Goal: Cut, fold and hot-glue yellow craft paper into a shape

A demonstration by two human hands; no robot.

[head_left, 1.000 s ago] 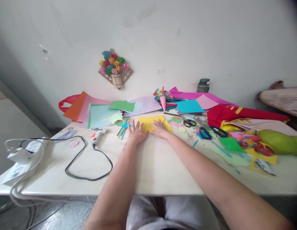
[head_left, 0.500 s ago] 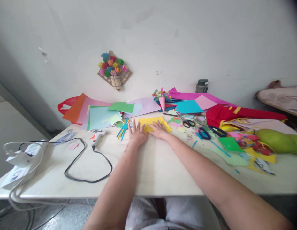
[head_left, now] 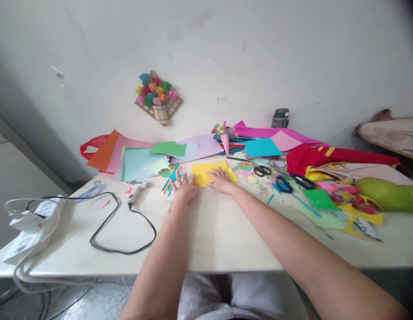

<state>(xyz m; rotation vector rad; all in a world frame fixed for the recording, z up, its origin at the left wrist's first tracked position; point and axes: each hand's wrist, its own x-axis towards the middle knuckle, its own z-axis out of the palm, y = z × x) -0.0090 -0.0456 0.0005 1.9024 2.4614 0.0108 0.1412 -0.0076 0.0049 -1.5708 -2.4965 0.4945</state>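
Currently, from my remote seat, I see the yellow paper (head_left: pixel 200 169) near the middle of the frame, lying on the pale counter (head_left: pixel 223 235). My right hand (head_left: pixel 222 180) rests palm down over its right part, the grip loosely spread and nothing pinched. My left hand (head_left: pixel 185 190) is just beside the paper's left edge, palm down with its grip fanned wide; I cannot tell whether the thumb touches that edge. Its fingertips reach the near side of some blue strips (head_left: pixel 176 169). Left of centre I have a white glue gun (head_left: pixel 137 193), its black cord looping toward a power strip (head_left: pixel 33 231) at the lower left. Right of centre are black-handled scissors (head_left: pixel 262 171) among small paper scraps (head_left: pixel 244 167). Behind the yellow paper, a pink cone (head_left: pixel 225 144) topped with paper flowers stands near the wall (head_left: pixel 260 53), while a flower ornament (head_left: pixel 161 114) hangs at the upper left.
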